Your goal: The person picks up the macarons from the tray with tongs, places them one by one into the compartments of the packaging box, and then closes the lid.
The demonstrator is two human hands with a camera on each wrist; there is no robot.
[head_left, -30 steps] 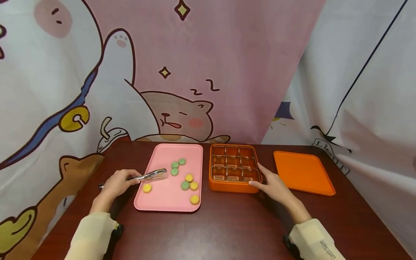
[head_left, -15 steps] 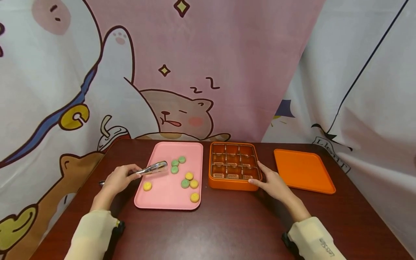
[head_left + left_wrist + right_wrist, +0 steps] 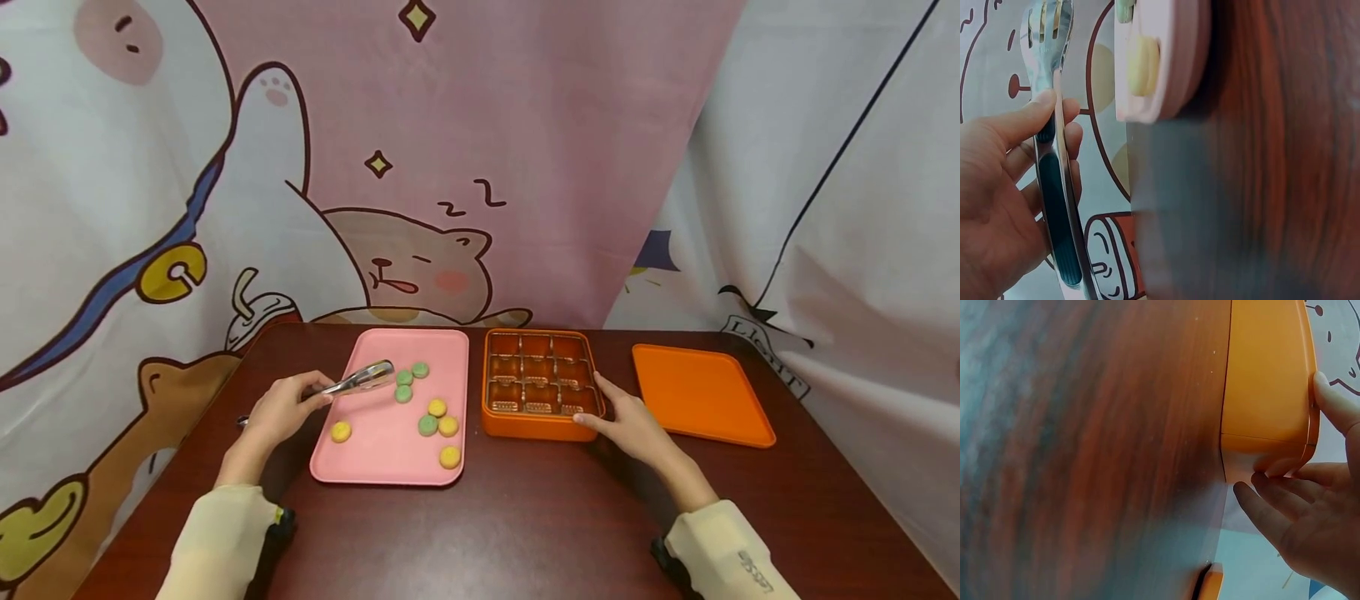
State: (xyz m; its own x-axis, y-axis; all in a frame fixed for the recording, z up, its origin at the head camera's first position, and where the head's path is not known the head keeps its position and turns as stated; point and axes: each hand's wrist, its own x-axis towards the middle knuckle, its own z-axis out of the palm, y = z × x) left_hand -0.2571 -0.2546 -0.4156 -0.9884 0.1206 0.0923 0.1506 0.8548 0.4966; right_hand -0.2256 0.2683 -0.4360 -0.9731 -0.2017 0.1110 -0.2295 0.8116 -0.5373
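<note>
My left hand (image 3: 281, 408) grips metal tongs (image 3: 1060, 206) with dark green handle inlays. The tongs' slotted heads point right over the pink tray (image 3: 382, 467), just left of the green macarons (image 3: 403, 393); no macaron shows between them in the head view. Yellow macarons (image 3: 450, 457) lie at the tray's right side, and a single yellow macaron (image 3: 341, 432) lies near its left edge. My right hand (image 3: 633, 429) holds the front right corner of the orange box (image 3: 536, 427), thumb on the rim and fingertips against the side. A clear divided insert (image 3: 536, 379) fills the box.
An orange lid (image 3: 701, 396) lies flat to the right of the box. Everything stands on a dark red-brown table (image 3: 517, 533). A cartoon-printed curtain (image 3: 562, 167) hangs behind the table's back edge and along its sides.
My left hand has moved slightly away from me and rightward, bringing the tongs' heads closer to the green macarons. The right hand stays on the box, and the macarons keep their places.
</note>
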